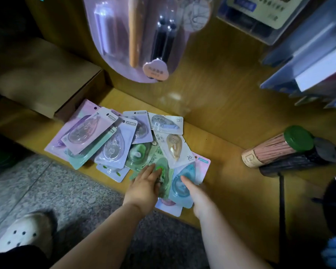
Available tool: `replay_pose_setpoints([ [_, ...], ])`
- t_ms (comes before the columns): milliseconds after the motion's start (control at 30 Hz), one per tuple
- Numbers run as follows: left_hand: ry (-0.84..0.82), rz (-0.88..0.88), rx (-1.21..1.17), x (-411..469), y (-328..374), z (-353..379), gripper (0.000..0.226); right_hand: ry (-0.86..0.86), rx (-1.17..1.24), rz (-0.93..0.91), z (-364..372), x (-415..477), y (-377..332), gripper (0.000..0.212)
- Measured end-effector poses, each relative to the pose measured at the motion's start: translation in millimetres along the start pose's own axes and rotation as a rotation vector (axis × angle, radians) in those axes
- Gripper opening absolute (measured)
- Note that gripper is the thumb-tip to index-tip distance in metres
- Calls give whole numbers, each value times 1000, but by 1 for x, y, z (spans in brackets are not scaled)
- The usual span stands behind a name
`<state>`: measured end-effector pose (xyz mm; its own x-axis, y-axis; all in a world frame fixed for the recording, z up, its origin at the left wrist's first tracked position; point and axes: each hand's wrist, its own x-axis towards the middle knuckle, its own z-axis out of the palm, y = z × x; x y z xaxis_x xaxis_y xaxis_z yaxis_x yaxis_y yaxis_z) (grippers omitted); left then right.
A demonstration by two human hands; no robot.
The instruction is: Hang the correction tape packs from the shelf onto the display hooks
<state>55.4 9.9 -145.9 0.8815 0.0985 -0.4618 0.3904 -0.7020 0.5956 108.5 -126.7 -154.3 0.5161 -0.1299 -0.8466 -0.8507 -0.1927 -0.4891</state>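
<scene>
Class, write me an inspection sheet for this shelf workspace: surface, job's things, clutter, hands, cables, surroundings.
Surface: low wooden shelf, packs piled at its front left.
Job's things: correction tape packs in a loose overlapping pile.
Clutter: capped stick bundle lying on its side at right; cardboard box at left.
Hands: left hand rests straight fingers on a green pack; right hand touches a blue pack, grip blurred.
Cables: thin dark strand at right, kind unclear.
Surroundings: pink hanging pack above; speckled floor; white shoe.
</scene>
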Motion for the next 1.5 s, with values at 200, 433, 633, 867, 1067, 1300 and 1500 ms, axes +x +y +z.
replay_pose_setpoints([
  [200,46,-8,-248,0,-1,2,45,-25,124,-66,-1,7,9,53],
  [433,53,-14,-367,-7,-6,-4,39,-1,83,-88,4,9,21,58],
  [633,392,-151,-304,-19,-10,-8,16,60,65,-114,1,10,22,49],
  [867,193,-437,-557,-18,-8,-6,51,-43,107,-110,-1,12,27,47],
  [1067,105,-518,-645,-16,4,3,52,-53,105,-111,-7,8,29,50],
  [1300,-127,-493,-866,-21,4,14,25,-72,101,-93,-46,-1,41,35],
  [1500,-225,-397,-867,-24,26,22,21,-49,124,-168,-78,-18,38,18],
])
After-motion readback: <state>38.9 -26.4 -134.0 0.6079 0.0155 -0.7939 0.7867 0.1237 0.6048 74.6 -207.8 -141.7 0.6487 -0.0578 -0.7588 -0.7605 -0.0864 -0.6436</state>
